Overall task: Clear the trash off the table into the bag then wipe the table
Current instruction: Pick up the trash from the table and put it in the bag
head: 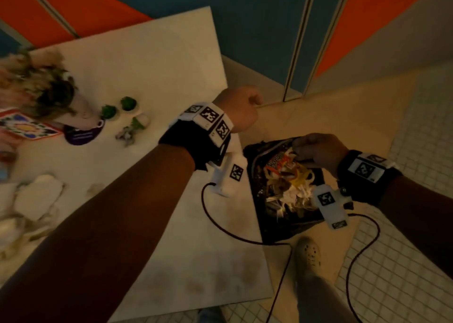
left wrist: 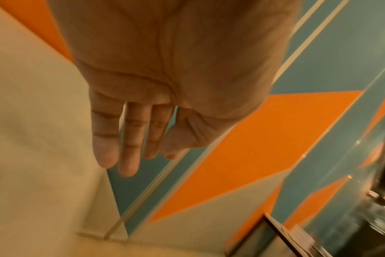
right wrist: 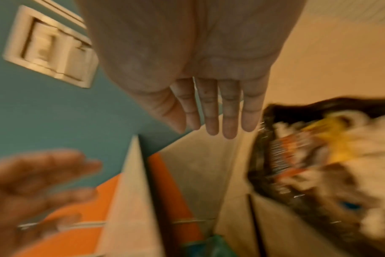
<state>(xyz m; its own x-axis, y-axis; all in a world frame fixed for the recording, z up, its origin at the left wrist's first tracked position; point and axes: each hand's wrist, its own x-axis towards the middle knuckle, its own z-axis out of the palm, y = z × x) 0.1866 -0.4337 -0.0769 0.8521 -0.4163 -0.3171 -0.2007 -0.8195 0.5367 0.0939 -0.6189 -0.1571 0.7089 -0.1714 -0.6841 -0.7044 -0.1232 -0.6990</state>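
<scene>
Holding the left hand (head: 237, 109) out past the right edge of the table (head: 147, 65), with the forearm stretching up from 7 o'clock. Keeping its fingers (left wrist: 130, 139) straight and loose, gripping nothing. Hovering the right hand (head: 318, 153) back upward at the far rim of the black bag (head: 267, 227), at 4 o'clock from the left hand. Keeping those fingers (right wrist: 229, 113) extended side by side, also holding nothing. Showing wrappers and paper (head: 291, 187) inside the open bag, just beside the table's right edge. Leaving crumpled white napkins (head: 36, 197) lying on the table at 9 o'clock.
</scene>
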